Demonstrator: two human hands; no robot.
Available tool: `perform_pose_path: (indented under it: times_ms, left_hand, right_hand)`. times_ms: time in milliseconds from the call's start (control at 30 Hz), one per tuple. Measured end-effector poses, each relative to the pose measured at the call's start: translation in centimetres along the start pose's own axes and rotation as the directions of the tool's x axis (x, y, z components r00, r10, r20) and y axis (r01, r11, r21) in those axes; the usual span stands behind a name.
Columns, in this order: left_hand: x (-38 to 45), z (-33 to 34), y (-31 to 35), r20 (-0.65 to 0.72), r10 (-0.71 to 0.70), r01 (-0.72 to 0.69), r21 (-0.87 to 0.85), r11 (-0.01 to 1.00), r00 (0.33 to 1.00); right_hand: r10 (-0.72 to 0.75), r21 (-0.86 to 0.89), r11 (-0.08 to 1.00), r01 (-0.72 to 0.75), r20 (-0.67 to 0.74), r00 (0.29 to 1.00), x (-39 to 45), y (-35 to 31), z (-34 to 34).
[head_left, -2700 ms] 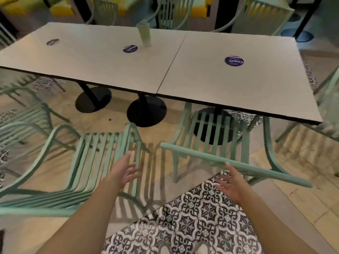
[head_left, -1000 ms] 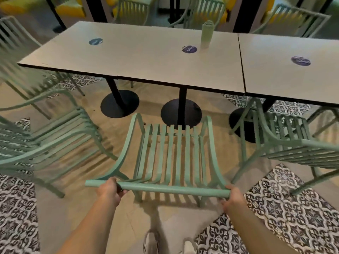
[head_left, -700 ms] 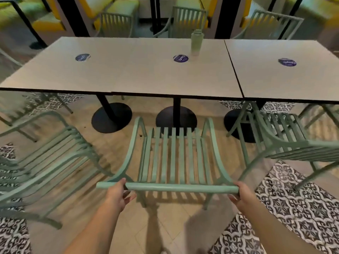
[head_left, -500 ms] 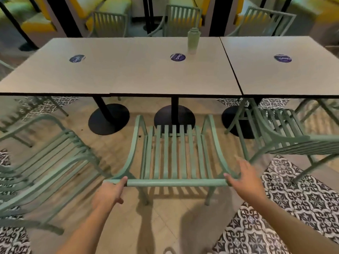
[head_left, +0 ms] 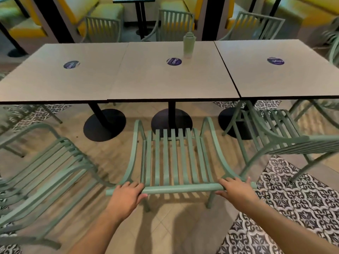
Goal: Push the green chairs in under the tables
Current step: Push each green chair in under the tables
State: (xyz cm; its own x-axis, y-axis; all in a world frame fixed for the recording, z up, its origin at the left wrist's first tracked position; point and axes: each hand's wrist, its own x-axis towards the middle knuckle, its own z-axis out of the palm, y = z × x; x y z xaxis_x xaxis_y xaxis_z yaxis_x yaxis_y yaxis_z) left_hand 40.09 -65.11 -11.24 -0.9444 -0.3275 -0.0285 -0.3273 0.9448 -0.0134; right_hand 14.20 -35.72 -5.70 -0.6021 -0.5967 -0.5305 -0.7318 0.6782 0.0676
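A slatted green chair (head_left: 172, 158) faces the middle table (head_left: 165, 85), its seat front close to that table's round black base (head_left: 171, 120). My left hand (head_left: 126, 195) grips the left part of the chair's top back rail, fingers over it and thumb under. My right hand (head_left: 236, 189) grips the right part of the same rail. A second green chair (head_left: 55, 162) stands angled at the left, away from the left table (head_left: 55, 83). A third green chair (head_left: 286, 140) at the right has its front legs partly beneath the right table (head_left: 284, 79).
Three tables stand edge to edge in a row. A pale green bottle (head_left: 189, 44) stands on the middle one. More green chairs (head_left: 174, 24) and yellow benches line the far side. Patterned floor tiles (head_left: 293, 198) lie at the right.
The chair has slid forward toward the middle table. Both hands have shifted inward along the back rail, and my right hand, loose half a second ago, now wraps it.
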Motion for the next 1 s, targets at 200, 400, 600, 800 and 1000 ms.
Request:
perform_pose_path:
  times_ms: [200, 400, 600, 800, 1000]
  left_hand:
    - [1.5, -0.5, -0.9, 0.043, -0.037, 0.038, -0.030, 0.999, 0.998]
    - [4.8, -1.5, -2.5, 0.211, -0.064, 0.089, -0.108, 0.990, 0.975]
    - [8.0, -1.5, -3.7, 0.199, -0.050, 0.073, -0.111, 0.991, 0.979]
    - [11.8, -1.8, -5.2, 0.235, -0.033, 0.077, -0.177, 0.981, 0.971]
    - [14.7, -1.6, -6.0, 0.221, -0.043, 0.079, -0.153, 0.985, 0.974]
  right_hand:
    - [-0.048, 0.022, 0.998, 0.050, -0.107, 0.993, 1.3, 0.2, -1.2]
    - [-0.074, 0.018, 0.997, 0.077, -0.114, 0.991, 3.9, 0.1, -3.2]
    - [-0.044, 0.077, 0.995, 0.060, -0.196, 0.980, 6.8, 1.2, -4.8]
    - [-0.091, 0.117, 0.986, 0.116, -0.202, 0.975, 9.7, 1.9, -6.7]
    - [-0.048, 0.109, 0.992, 0.070, -0.192, 0.980, 12.7, 2.6, -8.3]
